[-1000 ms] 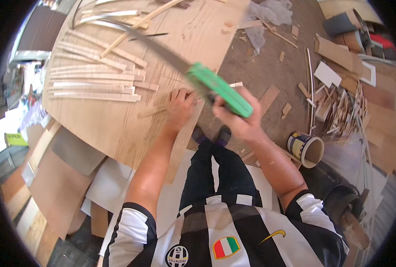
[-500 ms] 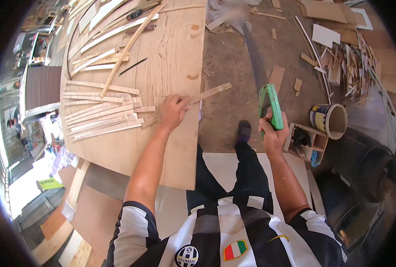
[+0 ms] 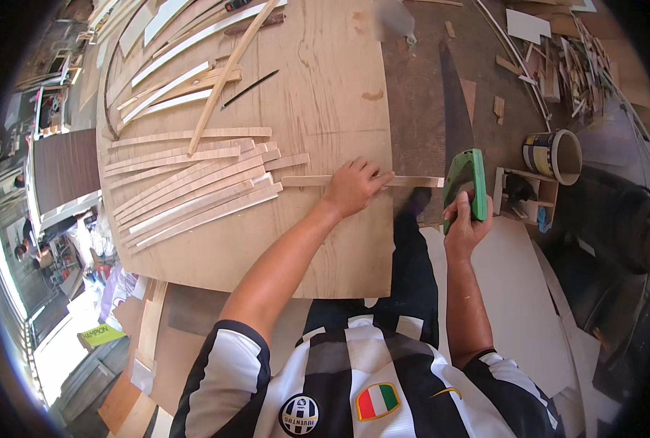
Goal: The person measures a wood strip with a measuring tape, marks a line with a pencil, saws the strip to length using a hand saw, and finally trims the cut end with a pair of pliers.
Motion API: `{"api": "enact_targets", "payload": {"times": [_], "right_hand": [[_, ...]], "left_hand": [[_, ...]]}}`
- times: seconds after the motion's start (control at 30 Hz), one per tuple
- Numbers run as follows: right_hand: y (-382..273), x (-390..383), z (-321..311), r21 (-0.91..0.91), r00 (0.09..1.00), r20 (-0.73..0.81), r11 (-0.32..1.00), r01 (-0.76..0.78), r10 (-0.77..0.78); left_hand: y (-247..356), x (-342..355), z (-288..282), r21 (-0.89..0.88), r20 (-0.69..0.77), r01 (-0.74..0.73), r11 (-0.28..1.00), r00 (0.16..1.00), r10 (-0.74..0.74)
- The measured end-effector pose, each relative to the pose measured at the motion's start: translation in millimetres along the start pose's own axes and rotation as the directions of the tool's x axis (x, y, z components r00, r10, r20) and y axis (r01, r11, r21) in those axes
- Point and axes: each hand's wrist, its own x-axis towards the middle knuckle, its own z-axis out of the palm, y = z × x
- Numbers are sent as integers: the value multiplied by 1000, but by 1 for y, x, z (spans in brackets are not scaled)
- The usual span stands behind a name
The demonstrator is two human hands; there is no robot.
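My left hand [image 3: 356, 188] holds a narrow wooden strip [image 3: 413, 182] down on the plywood table top [image 3: 332, 255]. The strip lies crosswise, and its right end juts past the table's right edge. Past that end, my right hand [image 3: 468, 228] is closed round the green handle of a handsaw [image 3: 456, 109]. The saw's dark blade points away from me, close to the strip's tip; whether they touch I cannot tell. Left of my left hand, several similar wooden strips [image 3: 201, 186] lie in a loose fanned pile.
A black pencil [image 3: 250, 90] and a long thin batten [image 3: 230, 73] lie farther back on the table. On the right stand a bucket [image 3: 567, 157] and a small wooden box [image 3: 548, 197] with things in it. Scrap wood [image 3: 559, 69] is heaped at the far right.
The strip under my left hand has turned from slanting up rightward to lying nearly straight across the edge. The handsaw now stands closer to its end. The whole view has shifted.
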Motion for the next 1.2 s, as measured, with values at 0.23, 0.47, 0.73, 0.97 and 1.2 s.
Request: {"api": "enact_targets", "payload": {"times": [0.23, 0.47, 0.73, 0.97, 1.2], "right_hand": [[0, -23, -24, -21, 989, -141, 999, 40, -43], [1, -22, -30, -30, 981, -148, 992, 121, -124], [22, -28, -14, -119, 997, 18, 990, 73, -71], [28, -43, -7, -188, 994, 97, 980, 59, -42], [19, -47, -3, -206, 990, 119, 973, 100, -77]], "left_hand": [[9, 35, -20, 41, -46, -226, 973, 973, 227], [-67, 71, -15, 194, -31, -146, 970, 987, 155], [-87, 66, -40, 224, -37, 1, 975, 999, 8], [-65, 101, -10, 121, -116, 8, 993, 993, 6], [-75, 91, -14, 131, -72, 106, 986, 993, -97]]}}
